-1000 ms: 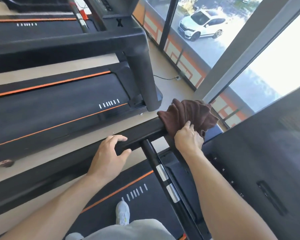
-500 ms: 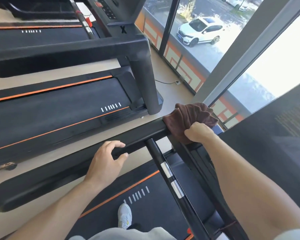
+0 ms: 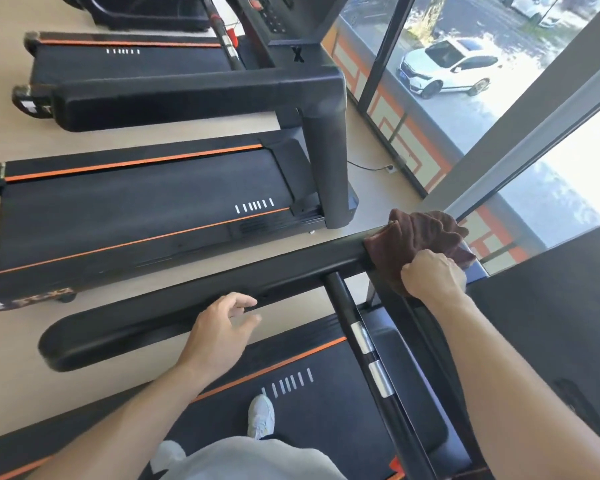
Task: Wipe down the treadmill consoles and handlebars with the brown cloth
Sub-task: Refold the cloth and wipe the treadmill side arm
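Both hands are at the near treadmill's side rail: the right hand (image 3: 433, 276) is closed in a fist over the brown cloth (image 3: 417, 241), pressing it onto the corner where the black handlebar (image 3: 201, 306) meets the console, while the left hand (image 3: 222, 329) is open with fingers spread and loosely curled, just at the inner edge of the same handlebar; whether it touches the bar cannot be told. Bunched in folds, the cloth drapes over the top of the bar's far end. A thinner black grip bar (image 3: 364, 344) with two silver sensor plates runs back from the handlebar toward the person. To the right, the dark console panel (image 3: 548, 327) fills the frame's edge. Below, a white shoe (image 3: 261, 417) stands on the black belt (image 3: 309, 403), which carries an orange stripe and a row of short white marks. Beyond the handlebar, two more treadmills (image 3: 146, 206) sit side by side on a pale beige floor (image 3: 174, 136). A cable lies on the floor near the window base. Tall windows (image 3: 465, 98) with dark frames look down on a white car (image 3: 444, 69) parked outside in bright sun.
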